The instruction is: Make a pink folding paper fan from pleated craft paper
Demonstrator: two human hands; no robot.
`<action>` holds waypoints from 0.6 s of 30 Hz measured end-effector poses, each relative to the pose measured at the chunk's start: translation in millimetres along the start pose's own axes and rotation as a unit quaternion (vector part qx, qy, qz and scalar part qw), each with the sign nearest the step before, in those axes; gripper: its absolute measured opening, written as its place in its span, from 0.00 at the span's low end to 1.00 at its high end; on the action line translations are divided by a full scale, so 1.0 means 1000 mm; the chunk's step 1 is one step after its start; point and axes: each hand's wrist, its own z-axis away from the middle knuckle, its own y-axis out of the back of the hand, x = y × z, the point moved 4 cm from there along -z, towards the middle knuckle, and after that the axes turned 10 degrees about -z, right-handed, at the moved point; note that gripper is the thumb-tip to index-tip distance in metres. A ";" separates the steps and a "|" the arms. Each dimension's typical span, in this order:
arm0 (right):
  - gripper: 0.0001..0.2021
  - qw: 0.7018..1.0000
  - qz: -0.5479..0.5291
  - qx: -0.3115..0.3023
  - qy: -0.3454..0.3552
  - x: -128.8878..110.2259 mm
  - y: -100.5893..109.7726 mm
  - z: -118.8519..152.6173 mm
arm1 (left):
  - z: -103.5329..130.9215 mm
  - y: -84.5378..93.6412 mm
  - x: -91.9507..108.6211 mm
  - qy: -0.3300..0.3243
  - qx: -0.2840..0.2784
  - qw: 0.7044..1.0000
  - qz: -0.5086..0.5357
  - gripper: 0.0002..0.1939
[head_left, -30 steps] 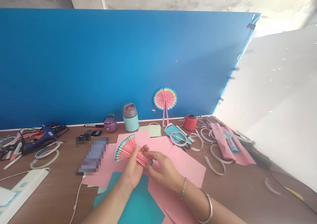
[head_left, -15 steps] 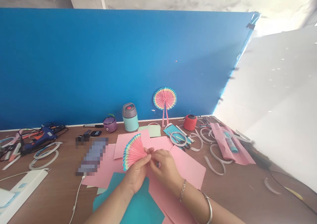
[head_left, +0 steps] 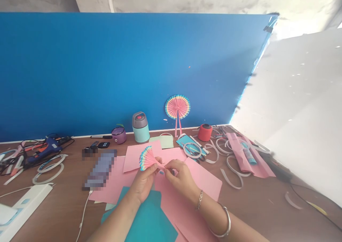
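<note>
A pleated paper fan (head_left: 147, 159), pink with yellow, white and blue bands at its edge, spreads up and left from my left hand (head_left: 145, 182), whose thumb and fingers pinch its gathered part. My right hand (head_left: 180, 176) pinches the narrow pink end on the right. Both hands are over pink sheets (head_left: 204, 179) and a teal sheet (head_left: 144, 217). Behind them a round pleated fan (head_left: 177, 107) with two pink sticks stands upright against the blue panel.
At the back are a teal flask (head_left: 141, 128), a purple cup (head_left: 119, 135) and a red container (head_left: 205, 132). Paper strips (head_left: 235, 170) curl at the right. Left lie a phone (head_left: 100, 169), a blue glue gun (head_left: 46, 149) and a white power strip (head_left: 25, 208).
The held fan has narrowed, with its pleats closer together. My right hand has shifted slightly right, away from my left hand, and a pink length shows between them.
</note>
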 end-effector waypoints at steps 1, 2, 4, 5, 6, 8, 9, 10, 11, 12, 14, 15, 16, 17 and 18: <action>0.07 1.000 -0.001 0.001 -0.005 0.000 0.001 0.000 | 0.000 0.001 0.000 -0.004 0.007 1.000 -0.012 0.15; 0.06 1.000 -0.002 0.003 -0.009 -0.001 0.001 0.000 | -0.001 0.002 0.000 -0.003 0.014 1.000 -0.025 0.16; 0.07 1.000 -0.010 0.007 -0.014 -0.003 0.001 0.000 | 0.000 0.002 -0.001 0.002 0.021 0.999 -0.050 0.17; 0.08 1.000 -0.017 0.009 -0.019 -0.004 0.001 0.000 | 0.000 0.001 -0.001 0.001 0.020 0.998 -0.063 0.17; 0.08 0.999 -0.026 0.010 -0.022 -0.004 0.001 0.000 | 0.001 0.000 -0.001 -0.002 0.015 0.997 -0.077 0.17; 0.07 0.999 -0.047 0.014 -0.022 -0.004 0.000 0.000 | 0.003 -0.003 0.001 -0.006 0.001 0.994 -0.107 0.16; 0.06 0.998 -0.055 0.016 -0.017 -0.004 0.000 -0.001 | 0.004 -0.004 0.001 -0.008 -0.005 0.993 -0.119 0.15; 0.06 0.998 -0.060 0.018 -0.007 -0.003 0.000 -0.001 | 0.005 -0.006 0.002 -0.007 -0.011 0.992 -0.129 0.15; 0.07 0.998 -0.061 0.020 0.003 -0.003 0.000 -0.001 | 0.005 -0.007 0.002 -0.007 -0.016 0.991 -0.135 0.15; 0.07 0.998 -0.059 0.021 0.012 -0.002 0.000 -0.001 | 0.006 -0.007 0.002 -0.008 -0.018 0.990 -0.137 0.15; 0.07 0.998 -0.049 0.020 0.019 -0.002 0.001 0.000 | 0.006 -0.007 0.001 -0.013 -0.018 0.991 -0.133 0.16; 0.07 0.999 -0.042 0.018 0.019 -0.002 0.001 0.000 | 0.006 -0.006 0.001 -0.016 -0.015 0.991 -0.128 0.17; 0.06 0.999 -0.035 0.016 0.017 -0.002 0.001 0.000 | 0.006 -0.005 0.001 -0.020 -0.009 0.992 -0.123 0.17; 0.06 0.999 -0.026 0.013 0.016 -0.003 0.002 0.000 | 0.005 -0.004 0.001 -0.024 0.000 0.993 -0.117 0.17; 0.06 1.000 -0.016 0.010 0.015 -0.003 0.002 -0.001 | 0.004 -0.003 0.002 -0.029 0.010 0.993 -0.112 0.16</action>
